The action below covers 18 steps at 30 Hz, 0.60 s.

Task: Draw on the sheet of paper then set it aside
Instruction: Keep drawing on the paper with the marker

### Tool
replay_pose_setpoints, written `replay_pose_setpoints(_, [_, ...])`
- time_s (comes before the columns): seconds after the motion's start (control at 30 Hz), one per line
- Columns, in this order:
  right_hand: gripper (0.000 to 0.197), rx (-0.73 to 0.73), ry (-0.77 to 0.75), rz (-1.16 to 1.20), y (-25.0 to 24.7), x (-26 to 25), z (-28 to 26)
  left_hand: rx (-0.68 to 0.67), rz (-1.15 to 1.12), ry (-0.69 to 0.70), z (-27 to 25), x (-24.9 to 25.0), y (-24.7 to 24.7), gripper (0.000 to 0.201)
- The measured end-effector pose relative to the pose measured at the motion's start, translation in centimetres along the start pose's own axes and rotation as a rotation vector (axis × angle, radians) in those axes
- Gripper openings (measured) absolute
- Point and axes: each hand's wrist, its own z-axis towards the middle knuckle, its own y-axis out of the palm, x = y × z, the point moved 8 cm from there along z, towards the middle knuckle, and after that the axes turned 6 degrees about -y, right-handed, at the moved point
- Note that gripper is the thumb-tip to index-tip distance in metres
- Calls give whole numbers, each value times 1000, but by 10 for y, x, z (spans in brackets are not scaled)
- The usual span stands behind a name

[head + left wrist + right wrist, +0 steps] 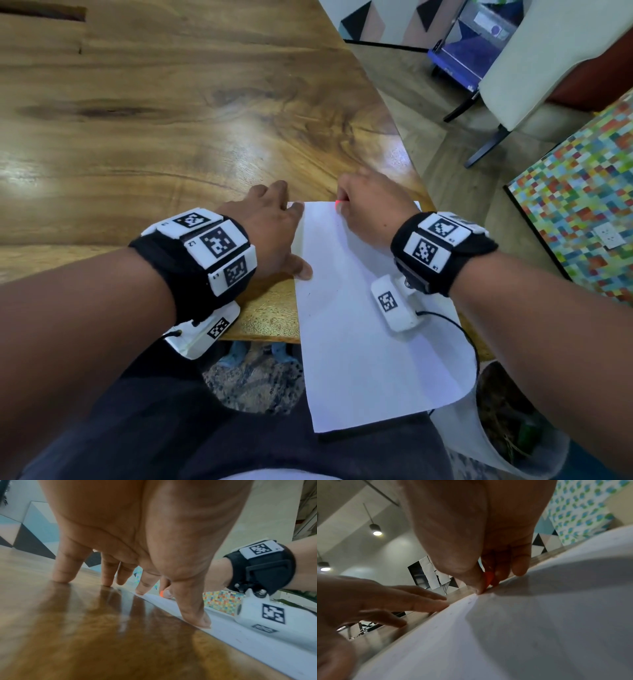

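Seen from the head camera, the sheet of paper (359, 308) lies with its long axis running from 12 o'clock down to 6 o'clock, its near end hanging off the edge of the wooden surface (154, 120) toward the person's lap. The right hand (371, 209) sits on the far end of the sheet, at about 12 o'clock on it, fingers pinched round a small orange-red drawing tool (337, 204) whose tip meets the paper near the top edge. The left hand (270, 233) rests at the sheet's 9 to 10 o'clock edge, fingers spread and straight, thumb tip on the paper's left margin. The page looks blank, so I judge the drawing is only beginning, and the stroke room lies from the tip toward 6 o'clock.

From the left wrist, the spread fingers (65, 566) press the surface, while the thumb lands right on the paper's edge; the orange tool (161, 593) shows just beyond, at 1 o'clock from the thumb.

From the right wrist, thumb and fingers (518, 563) clamp the orange tool (488, 578) with its tip down at the sheet's far edge. The left hand (385, 604) lies flat at 9 o'clock, just beside the paper. The right hand is thus the nearer one for drawing; the left steadies.
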Motion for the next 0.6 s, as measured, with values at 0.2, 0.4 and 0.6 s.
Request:
replay_pose_setpoints(0.2, [9,-51,-69,61,2,-16,-17,5,28,-88,1,-8,4,109])
replay_pose_setpoints(0.4, [12,-78,-175,55,9,-45,-24,-15,15,-88,3,-11,7,114])
replay_pose_setpoints(0.6, [14,-21,-89,38,0,-31,8,-24,25,-96,3,-13,5,120])
